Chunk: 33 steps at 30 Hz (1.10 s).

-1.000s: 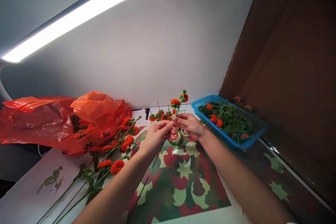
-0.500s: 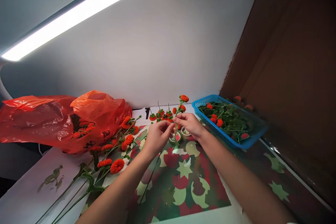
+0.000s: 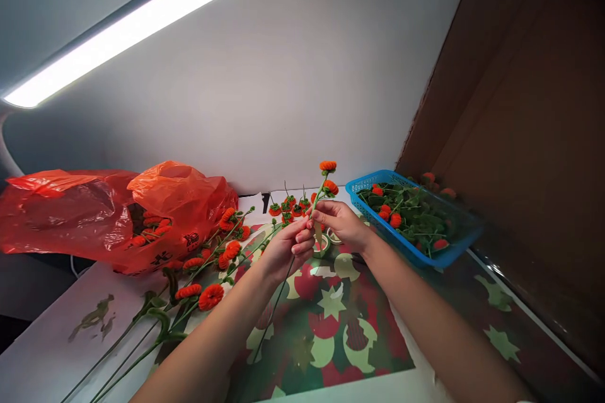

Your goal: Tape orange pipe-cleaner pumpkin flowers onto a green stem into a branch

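Observation:
Both hands meet over the middle of the table on one orange craft flower (image 3: pixel 328 167) with a green stem. My left hand (image 3: pixel 288 245) is closed around the stem, whose thin lower end slants down toward me. My right hand (image 3: pixel 343 223) pinches the stem just above, by a strip of pale green tape (image 3: pixel 318 236). The strip hangs from the fingers toward a tape roll (image 3: pixel 322 247) on the table. A second orange bloom (image 3: pixel 330 187) sits lower on this same stem. Fingers partly hide where tape and stem meet.
Finished-looking orange flowers (image 3: pixel 210 297) lie at left beside a red plastic bag (image 3: pixel 189 201) holding more. Small flower heads (image 3: pixel 288 204) stand behind my hands. At right is a blue basket (image 3: pixel 411 252) of green leaves and blooms, near a brown cardboard panel (image 3: pixel 520 138). A patterned sheet (image 3: pixel 331 334) covers the table.
The flower has risen slightly and turned, its top bloom now facing upward. My left hand has rolled, with its fingers now curled around the stem. The right hand stays close to its place.

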### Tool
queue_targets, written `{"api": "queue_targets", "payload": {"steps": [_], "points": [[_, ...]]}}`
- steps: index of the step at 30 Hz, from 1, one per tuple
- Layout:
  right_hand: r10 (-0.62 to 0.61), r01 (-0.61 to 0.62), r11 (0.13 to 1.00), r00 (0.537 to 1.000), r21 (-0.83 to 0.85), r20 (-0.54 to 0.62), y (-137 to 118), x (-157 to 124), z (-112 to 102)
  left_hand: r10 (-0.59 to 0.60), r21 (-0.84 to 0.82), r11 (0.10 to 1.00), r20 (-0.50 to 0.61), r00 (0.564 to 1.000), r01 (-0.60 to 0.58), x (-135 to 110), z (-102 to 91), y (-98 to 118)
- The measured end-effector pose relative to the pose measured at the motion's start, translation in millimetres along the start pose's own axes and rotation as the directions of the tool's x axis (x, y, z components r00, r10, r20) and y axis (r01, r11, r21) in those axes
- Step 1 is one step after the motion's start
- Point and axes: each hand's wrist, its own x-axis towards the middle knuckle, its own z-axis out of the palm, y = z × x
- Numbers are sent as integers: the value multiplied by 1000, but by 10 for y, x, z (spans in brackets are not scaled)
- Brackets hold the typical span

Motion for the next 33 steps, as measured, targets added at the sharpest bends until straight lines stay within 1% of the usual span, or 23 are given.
{"api": "queue_targets", "payload": {"steps": [2, 3, 5, 7, 8, 9, 10, 12, 13, 14, 16, 18, 19, 20, 21, 23, 24, 26, 28, 29, 30, 32, 33], "points": [[20, -25, 996, 998, -91, -59, -5, 11, -20, 100, 292, 954, -104, 990, -65, 9, -16, 23], [28, -38, 992, 996, -121, -82, -6, 16, -26, 203, 466, 877, -143, 969, -115, 8, -19, 33], [30, -45, 989, 994, -143, -104, -2, 25, -24, 453, 753, 623, -129, 882, -210, -9, -15, 41], [15, -35, 987, 992, -157, -122, 5, 29, -8, 633, 890, 366, -23, 773, -272, -37, -2, 34], [12, -35, 985, 991, -168, -137, 9, 31, 1, 682, 915, 278, 28, 731, -294, -50, 4, 28], [11, -39, 982, 988, -182, -151, 12, 32, 9, 709, 924, 224, 65, 703, -311, -61, 8, 21], [11, -43, 979, 987, -201, -159, 15, 33, 16, 723, 925, 201, 83, 686, -324, -68, 11, 17], [-8, -33, 968, 987, -248, -160, 18, 34, 23, 728, 914, 225, 73, 682, -337, -71, 9, 21], [-31, -12, 962, 988, -272, -152, 15, 33, 24, 716, 904, 264, 51, 696, -337, -68, 4, 31], [-59, 17, 958, 988, -287, -139, 9, 30, 22, 688, 888, 322, 20, 725, -330, -62, -1, 45], [-101, 66, 957, 989, -283, -111, -14, 21, 16, 574, 807, 505, -50, 817, -305, -48, -8, 78], [-114, 92, 967, 990, -237, -78, -45, 4, 11, 384, 614, 748, -89, 919, -253, -35, -5, 99], [-112, 97, 973, 992, -208, -61, -60, -5, 9, 285, 475, 854, -84, 955, -213, -31, 1, 98], [-106, 96, 978, 993, -182, -44, -72, -14, 7, 200, 325, 931, -67, 977, -168, -27, 10, 87], [-96, 91, 983, 995, -158, -27, -79, -23, 4, 132, 187, 975, -45, 990, -121, -23, 19, 69], [-66, 67, 991, 998, -113, 8, -76, -31, -9, 47, -8, 999, -19, 999, -48, -11, 31, 17], [-53, 54, 994, 998, -98, 18, -66, -31, -20, 24, -55, 998, -20, 1000, -25, -1, 31, -9], [-37, 38, 994, 999, -99, 20, -35, -18, -50, -11, -49, 999, -44, 999, 9, 24, 15, -45], [-28, 26, 990, 1000, -136, -8, -1, 4, -82, 21, 99, 995, -95, 995, -12, 43, -7, -49], [-26, 21, 987, 999, -161, -29, 11, 15, -94, 82, 226, 973, -121, 989, -53, 45, -15, -41], [-26, 16, 983, 998, -184, -50, 19, 24, -101, 168, 368, 924, -137, 976, -108, 42, -18, -28], [-40, 17, 975, 994, -220, -102, 21, 36, -97, 358, 618, 758, -128, 925, -208, 19, -12, 2], [-51, 19, 972, 990, -232, -133, 16, 38, -87, 427, 702, 672, -108, 898, -235, 4, -4, 16]]}}
